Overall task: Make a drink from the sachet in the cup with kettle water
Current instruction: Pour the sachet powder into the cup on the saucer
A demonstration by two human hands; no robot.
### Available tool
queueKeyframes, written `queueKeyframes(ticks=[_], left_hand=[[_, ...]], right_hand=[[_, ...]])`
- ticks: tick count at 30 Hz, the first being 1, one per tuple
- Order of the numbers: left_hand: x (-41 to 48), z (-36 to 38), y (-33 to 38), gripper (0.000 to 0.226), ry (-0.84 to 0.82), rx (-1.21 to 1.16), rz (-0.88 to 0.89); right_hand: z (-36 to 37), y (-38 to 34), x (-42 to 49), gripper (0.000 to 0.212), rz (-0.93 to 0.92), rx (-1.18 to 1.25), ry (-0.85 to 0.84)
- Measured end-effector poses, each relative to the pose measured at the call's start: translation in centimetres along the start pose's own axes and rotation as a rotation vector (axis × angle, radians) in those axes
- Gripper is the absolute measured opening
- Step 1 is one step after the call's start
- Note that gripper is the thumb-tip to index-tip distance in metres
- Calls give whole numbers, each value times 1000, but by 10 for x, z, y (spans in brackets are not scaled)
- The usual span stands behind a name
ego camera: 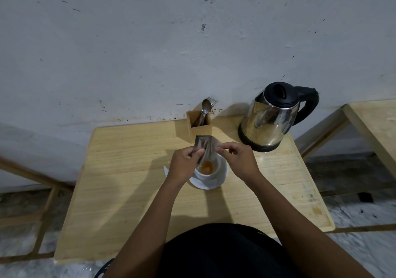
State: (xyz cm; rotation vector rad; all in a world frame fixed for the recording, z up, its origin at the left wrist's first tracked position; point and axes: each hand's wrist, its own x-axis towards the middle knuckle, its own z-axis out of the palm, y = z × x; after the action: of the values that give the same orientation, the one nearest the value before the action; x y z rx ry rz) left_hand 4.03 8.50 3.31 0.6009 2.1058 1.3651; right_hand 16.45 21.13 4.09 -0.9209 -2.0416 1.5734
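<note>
Sachet: one [204, 149], frame centre, tipped over the cup — pinched in the grip of left hand [184, 164] and right hand [237, 158].
Cup: one [216, 171], orange powder inside, on one saucer [214, 184].
Kettle: one [272, 117], upper right of tabletop [128, 170].
Holder: one [199, 125], cutlery inside — just behind the hands.

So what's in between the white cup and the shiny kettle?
In the head view, the right hand sits between the cup and the kettle, pinching the sachet. Past it is only bare table.
</note>
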Motion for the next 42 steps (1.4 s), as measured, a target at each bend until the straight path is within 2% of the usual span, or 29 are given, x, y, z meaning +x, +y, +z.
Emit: queueKeyframes(ticks=[4, 7, 10, 13, 15, 19, 23, 25, 28, 31, 34, 38, 40, 42], left_hand=[[0, -2, 8, 18, 26, 5, 6], [-1, -4, 12, 17, 36, -21, 5], [-1, -6, 12, 16, 31, -54, -1], [0, -4, 8, 26, 41, -13, 7], [-1, -2, 6, 26, 17, 12, 1], [0, -1, 5, 35, 32, 47, 4], [2, -2, 4, 32, 28, 78, 24], [0, -1, 6, 28, 20, 86, 45], [-2, 1, 6, 23, 25, 94, 58], [-3, 0, 6, 22, 8, 55, 40], [-5, -6, 8, 18, 39, -7, 9], [-6, -20, 7, 30, 197, -39, -97], [-8, -27, 11, 41, 144, -80, -184], [-9, -32, 17, 53, 6, -142, -286]], right_hand=[[-3, -3, 3, 7, 4, -43, 16], [-3, -6, 5, 6, 16, -8, -38], [-6, -5, 9, 8, 39, 36, 54], [-6, -5, 7, 8, 10, -11, -24], [-6, -5, 7, 8, 14, -23, 9], [-4, -7, 6, 7, -2, -88, -31], [-6, -6, 4, 6, -8, -116, -44], [-6, -4, 5, 6, 11, -120, 4], [-3, -3, 3, 8, 16, -140, -46], [-5, -4, 3, 4, 18, -108, 25], [-8, -4, 1, 8, -27, -90, -38], [-10, -5, -5, 14, -87, -40, 21], [-8, -3, -12, 12, -140, -72, 32], [-4, 1, -20, 14, -246, -177, 39]])
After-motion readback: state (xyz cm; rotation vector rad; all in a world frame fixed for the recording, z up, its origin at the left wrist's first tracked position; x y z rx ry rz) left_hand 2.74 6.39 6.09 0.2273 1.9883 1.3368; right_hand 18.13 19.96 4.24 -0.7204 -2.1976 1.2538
